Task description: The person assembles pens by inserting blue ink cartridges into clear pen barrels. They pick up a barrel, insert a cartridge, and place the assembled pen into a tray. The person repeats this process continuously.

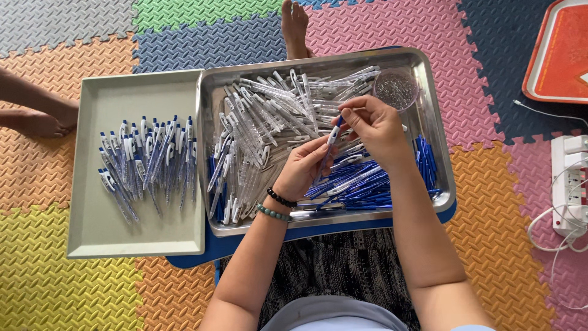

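Both hands work over a steel tray (429, 86) on a low blue table (245, 244). Left hand (303, 167) and right hand (373, 125) together pinch one blue-and-white pen (332, 140), held nearly upright between the fingertips. Tray holds clear pen barrels (263, 104) at left and top, blue pen parts (361, 184) at lower right, and a small clear cup (395, 89) in the far corner. Just beside it at left, a beige tray (98, 227) carries finished pens (150, 156). Coloured foam mats (67, 282) cover the floor; a white power strip (569, 184) lies at right.

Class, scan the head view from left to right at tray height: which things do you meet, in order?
Beige tray → assembled pens → steel tray → clear pen barrels → left hand → right hand → power strip
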